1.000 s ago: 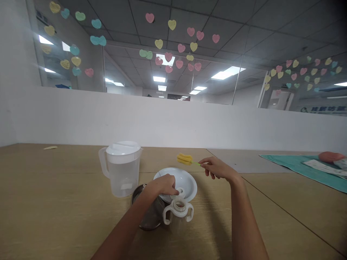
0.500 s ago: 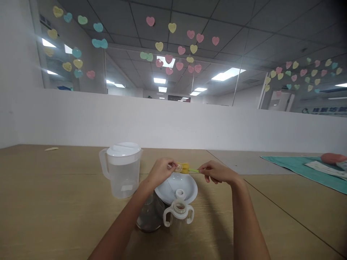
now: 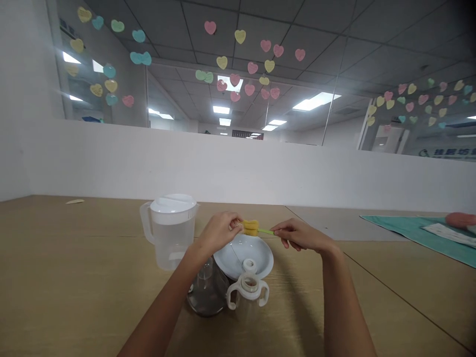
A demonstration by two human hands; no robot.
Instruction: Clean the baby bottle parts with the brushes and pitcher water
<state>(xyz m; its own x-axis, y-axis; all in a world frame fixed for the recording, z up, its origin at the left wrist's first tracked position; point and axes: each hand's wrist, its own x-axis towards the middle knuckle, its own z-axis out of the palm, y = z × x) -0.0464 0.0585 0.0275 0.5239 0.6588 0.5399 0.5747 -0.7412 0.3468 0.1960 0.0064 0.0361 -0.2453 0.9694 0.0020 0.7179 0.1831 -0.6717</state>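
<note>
My left hand [image 3: 219, 230] is closed in a pinch, holding a small clear part against the yellow sponge head [image 3: 251, 227] of a thin brush. My right hand [image 3: 297, 235] grips the brush's green handle [image 3: 266, 231] between thumb and fingers. Both hands hover just above a white plate [image 3: 238, 253]. On the near side of the plate rests a small white ring [image 3: 250, 266]. A clear bottle with a white two-handled collar [image 3: 248, 290] stands in front of the plate, beside a dark round bowl [image 3: 206, 297] under my left forearm.
A clear lidded pitcher [image 3: 169, 230] stands left of the plate on the wooden table [image 3: 74, 277]. A teal cloth [image 3: 416, 229] with a pink object [image 3: 461, 218] lies at the far right. A white partition wall [image 3: 238, 166] runs along the table's back edge.
My left hand rose from the white ring on the plate with a small clear part and met the sponge. My right hand brought the brush slightly left and lower.
</note>
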